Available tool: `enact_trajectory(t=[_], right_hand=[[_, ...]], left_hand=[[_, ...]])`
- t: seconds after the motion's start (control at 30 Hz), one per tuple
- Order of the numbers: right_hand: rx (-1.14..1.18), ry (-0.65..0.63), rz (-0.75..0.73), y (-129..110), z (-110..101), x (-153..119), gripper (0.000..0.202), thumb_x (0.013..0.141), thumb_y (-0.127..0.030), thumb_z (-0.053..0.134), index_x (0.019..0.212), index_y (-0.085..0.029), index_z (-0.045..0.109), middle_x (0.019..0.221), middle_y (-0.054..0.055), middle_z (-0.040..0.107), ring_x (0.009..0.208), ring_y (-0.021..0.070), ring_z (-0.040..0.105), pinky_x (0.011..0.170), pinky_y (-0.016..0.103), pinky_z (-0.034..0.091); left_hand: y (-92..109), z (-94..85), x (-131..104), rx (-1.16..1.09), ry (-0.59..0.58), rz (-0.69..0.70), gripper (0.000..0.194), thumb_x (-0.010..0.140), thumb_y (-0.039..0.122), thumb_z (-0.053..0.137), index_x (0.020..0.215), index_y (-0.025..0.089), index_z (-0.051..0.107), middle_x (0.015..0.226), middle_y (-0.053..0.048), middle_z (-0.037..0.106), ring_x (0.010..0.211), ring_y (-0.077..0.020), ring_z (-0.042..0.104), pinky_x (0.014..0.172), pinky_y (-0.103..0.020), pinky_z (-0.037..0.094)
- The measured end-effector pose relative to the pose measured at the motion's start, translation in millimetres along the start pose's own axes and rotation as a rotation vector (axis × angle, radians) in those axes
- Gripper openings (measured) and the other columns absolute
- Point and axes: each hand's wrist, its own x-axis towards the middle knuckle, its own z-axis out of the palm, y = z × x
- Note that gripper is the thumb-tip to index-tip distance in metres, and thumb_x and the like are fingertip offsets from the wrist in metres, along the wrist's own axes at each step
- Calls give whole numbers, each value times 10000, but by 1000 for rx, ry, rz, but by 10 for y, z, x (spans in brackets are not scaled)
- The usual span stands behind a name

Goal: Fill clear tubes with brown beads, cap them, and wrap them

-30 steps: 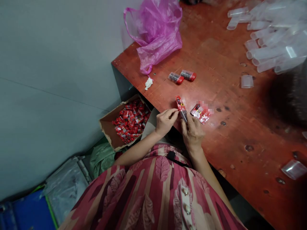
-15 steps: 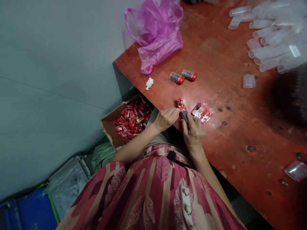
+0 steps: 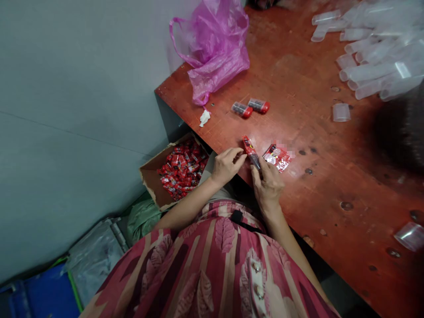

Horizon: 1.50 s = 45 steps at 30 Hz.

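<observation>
My right hand [image 3: 267, 182] is closed around the lower end of a narrow, shiny packet [image 3: 250, 151], printed red at the top and dark below. It tilts over the table's near edge. My left hand [image 3: 228, 165] is just left of it, thumb and forefinger a little apart, with nothing visible between them. Beside the right fingers lies a flat red printed packet [image 3: 278, 157], partly blurred out. Farther back lie two small clear containers with red ends and dark contents, a left one [image 3: 241, 109] and a right one [image 3: 259, 105].
A cardboard box [image 3: 150, 174] holds many red wrapped pieces below the table [image 3: 331, 176]. A pink plastic bag [image 3: 218, 53] and a white scrap [image 3: 205, 118] lie at the back left. Clear plastic tubes [image 3: 374, 73] pile up at the far right, near a dark rounded shape [image 3: 402, 132].
My left fingers have drawn back slightly from the packet and opened a little. My right hand keeps its hold, and the packet has turned slightly.
</observation>
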Motion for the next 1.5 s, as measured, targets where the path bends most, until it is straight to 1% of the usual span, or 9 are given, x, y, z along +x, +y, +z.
enact_trajectory(t=[0.13,0.3,0.5,0.6,0.7,0.9,1.07,1.3,1.5], right_hand=[[14,-24,11,3,-1,-7,334,928,-315,500,1204,-167,617,968,102,692,813,175,651,661,265,497],[7,-1,-36,13,18,-23,343,921,-285,512,1228,-162,603,1000,115,690,856,178,658,724,273,518],[-18,25,-71,25,33,-31,357,918,-266,517,1252,-162,589,1008,118,692,878,184,662,750,288,534],[-28,38,-74,27,36,-33,356,916,-266,520,1246,-156,591,990,114,693,854,178,660,732,275,527],[-28,23,-65,27,37,-35,360,919,-274,509,1253,-163,587,976,107,691,844,174,656,730,270,519],[2,-38,10,22,30,-38,363,925,-303,494,1247,-174,600,999,124,690,861,195,658,731,296,520],[-31,-47,-4,22,32,-45,365,922,-300,504,1258,-189,594,1027,117,691,871,192,663,738,290,524],[-56,-28,-21,48,64,-63,356,918,-306,518,1237,-173,606,1048,122,696,872,199,666,710,276,508],[-63,-22,-17,48,68,-63,350,917,-303,512,1235,-193,607,1028,108,696,859,190,661,721,286,515]], left_hand=[[53,-10,-10,-30,-25,-7,161,895,269,544,881,159,661,817,-48,720,745,-138,664,729,-243,494],[92,19,-3,-36,2,-61,159,892,231,536,855,159,673,801,-50,724,727,-139,670,707,-242,497],[70,47,18,12,-22,-52,177,900,245,522,840,170,671,787,-39,723,705,-133,664,680,-232,486],[59,65,31,31,-47,-64,184,903,246,512,836,176,668,784,-35,717,699,-124,654,677,-224,476],[56,74,43,25,-61,-81,193,903,244,504,822,177,665,771,-33,710,697,-121,646,680,-223,472],[79,53,20,-54,-27,-104,182,895,257,523,827,175,671,779,-38,718,703,-127,657,688,-233,486],[74,75,-29,-120,25,-110,196,904,300,530,901,174,680,846,-52,733,759,-135,676,730,-247,504],[60,101,-7,-42,-7,-85,211,917,281,499,868,176,675,807,-41,723,728,-126,659,704,-234,478],[43,136,12,64,-15,-47,219,918,262,479,820,169,652,739,-35,692,675,-119,623,659,-228,439]])
